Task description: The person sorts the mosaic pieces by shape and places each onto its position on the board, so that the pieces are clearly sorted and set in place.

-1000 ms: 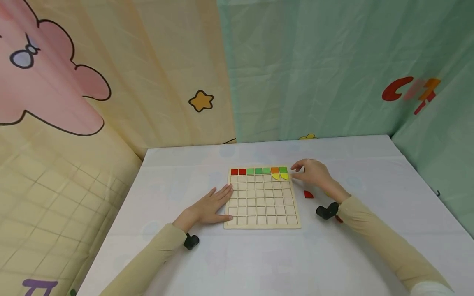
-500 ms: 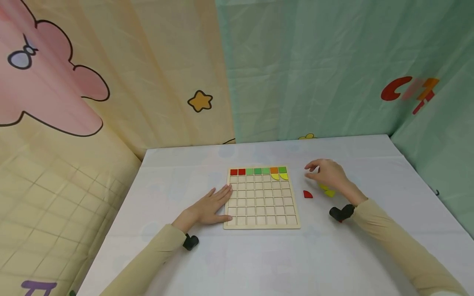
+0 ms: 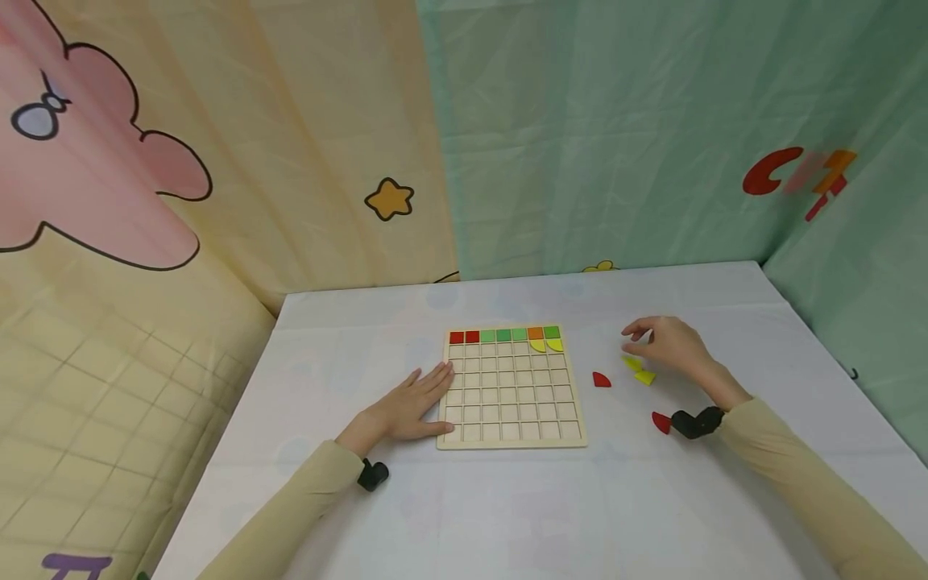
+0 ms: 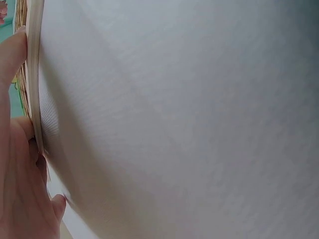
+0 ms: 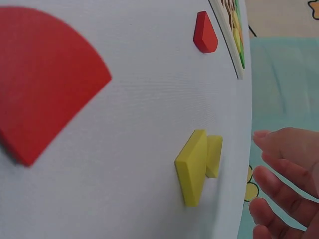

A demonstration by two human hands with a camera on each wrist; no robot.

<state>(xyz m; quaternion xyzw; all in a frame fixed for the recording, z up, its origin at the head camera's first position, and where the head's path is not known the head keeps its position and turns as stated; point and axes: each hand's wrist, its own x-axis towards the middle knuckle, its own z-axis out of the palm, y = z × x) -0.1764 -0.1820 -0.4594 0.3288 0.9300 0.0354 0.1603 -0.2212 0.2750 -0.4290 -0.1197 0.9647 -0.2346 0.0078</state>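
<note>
My left hand [image 3: 409,407] lies with fingers spread against the left side of a wooden grid board [image 3: 509,444]. In the left wrist view, its fingers touch the edge of that board. Colored squares fill the board's top row: red, green and orange. Below them, at the right end, sit two yellow quarter-circle pieces [image 3: 538,346]. My right hand [image 3: 674,348] hovers right of the board, fingers loosely bent and holding nothing. Just beneath its fingertips are two yellow pieces [image 5: 192,172] on the table, close together.
A red quarter-circle piece [image 3: 601,379] lies near the board's right edge. Another red piece [image 3: 660,422] is beside the black wrist camera [image 3: 698,423]. A white cloth covers the table [image 3: 464,515]; printed curtains [image 3: 616,137] hang behind it.
My right hand has moved right, away from the board's top right corner, uncovering the yellow pieces and a red one. The left hand has stayed on the board.
</note>
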